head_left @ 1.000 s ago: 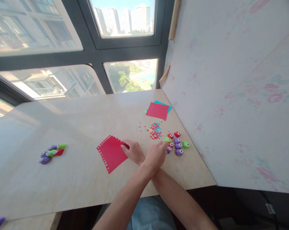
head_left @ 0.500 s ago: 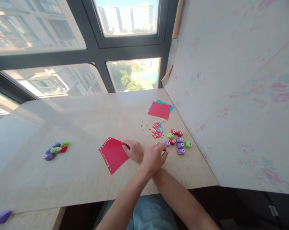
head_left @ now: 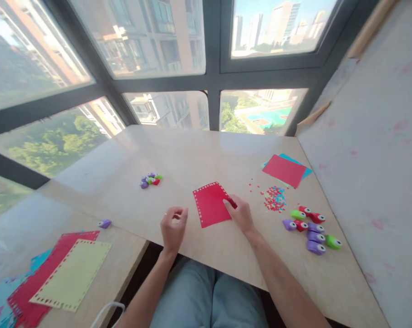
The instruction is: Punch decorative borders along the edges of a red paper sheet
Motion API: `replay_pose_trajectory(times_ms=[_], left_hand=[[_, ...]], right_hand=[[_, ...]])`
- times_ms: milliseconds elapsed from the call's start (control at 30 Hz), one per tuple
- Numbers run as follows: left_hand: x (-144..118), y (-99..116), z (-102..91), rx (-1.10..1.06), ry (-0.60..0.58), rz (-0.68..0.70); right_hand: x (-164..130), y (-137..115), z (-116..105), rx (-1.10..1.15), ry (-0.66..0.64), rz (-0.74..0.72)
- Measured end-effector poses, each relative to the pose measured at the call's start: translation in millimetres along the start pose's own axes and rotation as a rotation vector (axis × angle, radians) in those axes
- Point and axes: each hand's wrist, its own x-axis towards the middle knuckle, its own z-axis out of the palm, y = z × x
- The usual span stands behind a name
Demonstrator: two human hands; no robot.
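Red paper sheet [head_left: 211, 205]: light, floppy, punched edges likely tear-prone. Right hand [head_left: 241, 214] pinches its near-right edge; left hand [head_left: 173, 225] loosely curled, empty, beside it on tabletop [head_left: 192, 159].

Bare tabletop lies open between the cluster of small purple, green and red paper punches [head_left: 150, 179] at left and the red perforated paper sheet [head_left: 211, 203]. Rightward, scattered red-and-blue paper confetti [head_left: 274, 199] and another group of colourful paper punches [head_left: 311, 228] crowd the way.

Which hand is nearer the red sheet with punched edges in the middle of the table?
Right. The right hand rests on the red sheet at its right edge; the left hand hovers apart, off its lower left corner.
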Motion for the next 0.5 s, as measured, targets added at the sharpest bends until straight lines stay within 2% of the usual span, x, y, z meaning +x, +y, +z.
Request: replay_pose_trajectory(times_ms=[100, 200, 267, 367, 500], left_hand=[[37, -54, -32.5, 0.128, 0.147, -0.204], [68, -88, -48.8, 0.27, 0.155, -0.232], [84, -99, -49.0, 0.316, 0.097, -0.217], [100, -105, -38.8, 0.414, -0.016, -0.217], [115, -105, -23.7, 0.501, -0.064, -0.21]], right_hand=[[-1, -1, -2, -0.015, -0.005, 0.026], [-1, -2, -3, -0.044, 0.024, 0.039], [0, -2, -4, -0.077, 0.048, 0.042], [2, -1, -3, -0.147, 0.076, 0.03], [4, -1, -2, -0.221, 0.072, 0.008]])
